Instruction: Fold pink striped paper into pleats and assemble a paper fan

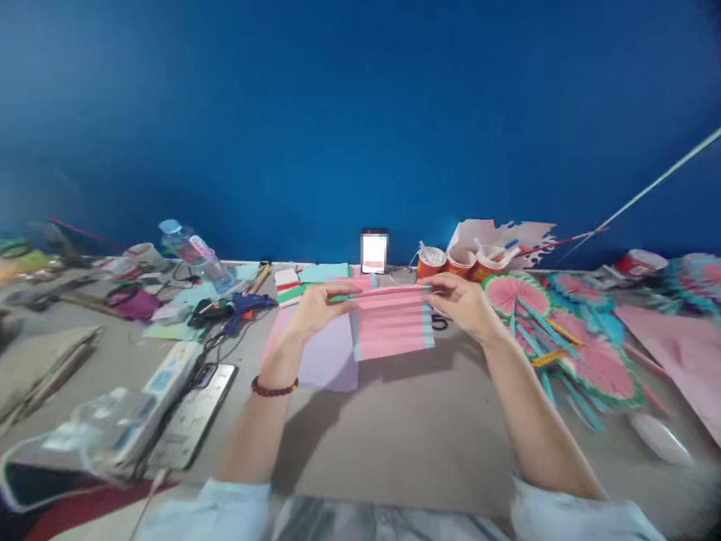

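left hand (320,309): fingers pinched on top left corner of pink paper (391,323)
right hand (467,304): fingers pinched on top right corner
pink paper: raised above middle of worktop (394,443), hanging down, creased; two-corner grip likely keeps top edge straight
purple paper (332,357): worktop, left of pink paper
phone (374,252): upright at far side, probably for viewing

We are seeing only blurred blocks on the upright phone's screen (374,253). The blue-edged pink sheet (393,323) is partly hiding a black looped object (439,324). We are losing a yellow-green thing (22,260) to blur and the left edge, while the right edge is cutting off a plain pink sheet (679,353) and the bottom edge is cropping both pale sleeves (208,512)
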A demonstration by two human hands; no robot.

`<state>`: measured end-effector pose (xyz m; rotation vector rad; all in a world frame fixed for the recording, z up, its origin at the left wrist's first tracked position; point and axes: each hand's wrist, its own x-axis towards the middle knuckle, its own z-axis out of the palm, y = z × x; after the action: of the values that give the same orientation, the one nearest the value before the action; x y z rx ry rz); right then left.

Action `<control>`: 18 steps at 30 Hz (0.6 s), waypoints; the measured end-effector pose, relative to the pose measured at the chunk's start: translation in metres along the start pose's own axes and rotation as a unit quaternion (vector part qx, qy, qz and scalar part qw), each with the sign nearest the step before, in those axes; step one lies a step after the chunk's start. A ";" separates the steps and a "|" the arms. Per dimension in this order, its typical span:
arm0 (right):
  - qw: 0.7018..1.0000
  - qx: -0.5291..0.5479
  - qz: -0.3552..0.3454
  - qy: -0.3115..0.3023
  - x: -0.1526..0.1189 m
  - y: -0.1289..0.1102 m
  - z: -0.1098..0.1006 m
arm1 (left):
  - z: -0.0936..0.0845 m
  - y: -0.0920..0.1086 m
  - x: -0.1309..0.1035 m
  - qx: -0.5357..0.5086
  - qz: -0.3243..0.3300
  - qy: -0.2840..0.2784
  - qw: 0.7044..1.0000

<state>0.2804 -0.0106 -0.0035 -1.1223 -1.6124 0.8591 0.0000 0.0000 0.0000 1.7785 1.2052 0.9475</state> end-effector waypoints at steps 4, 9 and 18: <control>1.000 -0.015 -0.001 -0.001 -0.002 0.002 -0.002 | 0.000 0.003 -0.003 -0.007 0.005 0.007 1.000; 0.998 -0.063 -0.024 0.013 -0.003 -0.002 -0.002 | -0.001 0.006 -0.004 -0.020 -0.008 0.009 1.000; 0.991 -0.116 -0.049 0.039 -0.008 -0.012 0.000 | -0.002 0.018 -0.008 -0.018 -0.033 0.023 0.999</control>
<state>0.2783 -0.0217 0.0047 -1.2102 -1.7176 0.5683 0.0022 -0.0120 0.0158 1.6859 1.2599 0.9714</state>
